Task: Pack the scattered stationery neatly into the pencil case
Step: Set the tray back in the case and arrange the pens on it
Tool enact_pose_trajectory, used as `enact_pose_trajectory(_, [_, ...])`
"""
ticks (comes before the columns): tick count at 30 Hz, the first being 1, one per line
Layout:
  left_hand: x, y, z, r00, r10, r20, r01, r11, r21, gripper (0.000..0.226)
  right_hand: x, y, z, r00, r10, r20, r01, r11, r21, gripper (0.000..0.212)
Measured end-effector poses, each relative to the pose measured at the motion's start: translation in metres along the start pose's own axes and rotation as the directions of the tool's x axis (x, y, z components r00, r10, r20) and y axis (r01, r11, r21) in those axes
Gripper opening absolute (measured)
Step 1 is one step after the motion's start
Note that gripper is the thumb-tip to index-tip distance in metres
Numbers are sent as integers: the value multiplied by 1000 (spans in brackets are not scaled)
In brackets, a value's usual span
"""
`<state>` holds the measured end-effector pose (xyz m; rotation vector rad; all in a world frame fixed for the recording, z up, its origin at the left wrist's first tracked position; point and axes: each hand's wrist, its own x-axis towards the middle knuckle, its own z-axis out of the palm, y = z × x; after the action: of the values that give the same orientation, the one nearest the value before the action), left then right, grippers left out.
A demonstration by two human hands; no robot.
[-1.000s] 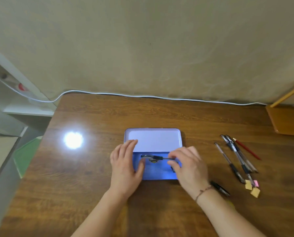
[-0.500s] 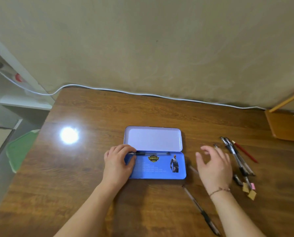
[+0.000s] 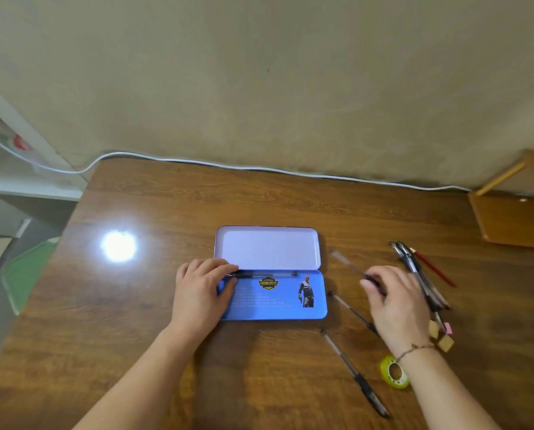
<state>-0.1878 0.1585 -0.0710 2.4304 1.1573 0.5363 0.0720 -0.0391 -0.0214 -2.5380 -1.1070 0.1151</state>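
The blue tin pencil case [image 3: 275, 311] lies open at the table's middle, its pale lid [image 3: 268, 246] flat behind. One black pen [image 3: 268, 274] lies inside along the hinge. My left hand [image 3: 200, 293] grips the case's left end, fingertips touching that pen's tip. To the right of the case, my right hand [image 3: 393, 302] is closed on a clear pen [image 3: 341, 260] that sticks out up-left, blurred. Two more pens [image 3: 352, 311] [image 3: 355, 373] lie loose in front of the case's right corner. A bundle of pens [image 3: 414, 268] and a red pencil [image 3: 434, 270] lie further right.
Small erasers [image 3: 444, 339] and a yellow-green tape roll [image 3: 394, 372] lie beside my right wrist. A white cable [image 3: 259, 167] runs along the table's back edge. A wooden board [image 3: 514, 218] sits at the far right. The table's left edge [image 3: 70, 225] drops to the floor.
My right hand left the pen in the case, moved right to the loose pens and closed on a clear one. My left hand stayed on the case's left end.
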Motion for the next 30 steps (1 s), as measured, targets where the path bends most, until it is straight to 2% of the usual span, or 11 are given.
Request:
enact_pose_trajectory(4, [3,2,-3,1000,-28,11,28,1000,0,13,0,-54,19,959,-282,24,277,953,121,6])
enact_pose_trajectory(9, [7,4,-13,994,-49,98,56,996,-68,22,0,-74,54,897,-427,114,384,881,277,38])
enact_pose_trajectory(13, [8,-1,-19,993,-45,113,56,993,-100,23,-4,-80,60,901,-419,115,374,883,283,29])
enact_pose_trajectory(16, [5,-4,-20,994,-29,102,42,991,-128,24,-5,-85,62,904,-419,82,378,874,305,30])
enact_pose_trajectory(21, [3,-3,-20,998,-43,45,50,983,-176,15,-10,-90,60,920,-358,157,271,874,403,30])
enact_pose_trajectory(24, [6,-3,-20,997,-58,53,66,982,-175,15,-9,-89,61,930,-338,148,241,860,449,30])
enact_pose_trajectory(27, [6,-2,-22,998,-29,63,38,988,-147,17,-2,-90,68,930,-349,115,277,872,404,28])
enact_pose_trajectory(30, [5,-5,-22,996,79,42,-76,995,-62,18,3,-88,73,931,-359,64,329,902,278,23])
